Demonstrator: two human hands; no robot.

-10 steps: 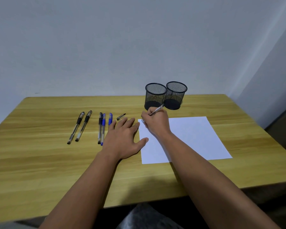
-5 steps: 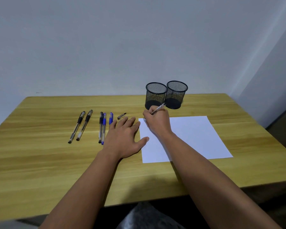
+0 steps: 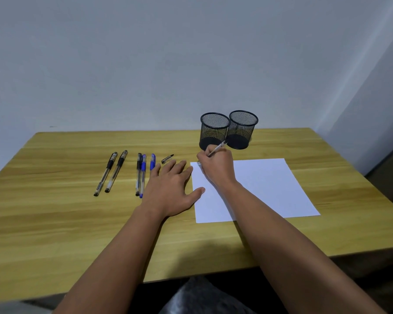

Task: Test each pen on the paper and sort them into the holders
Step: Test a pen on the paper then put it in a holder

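We are looking at a wooden table [image 3: 55, 223] with pale grain running across it, standing against a plain grey-white wall [image 3: 145, 64]; below its near edge a patch of grey fabric [image 3: 197, 298] is showing, blurred, and we cannot tell what it is

Single head-worn wide-angle view; faces forward and downward across the table [image 3: 55, 223] toward the rear wall [image 3: 145, 64]; both forearms enter from the bottom edge; hands at mid-frame, near range.
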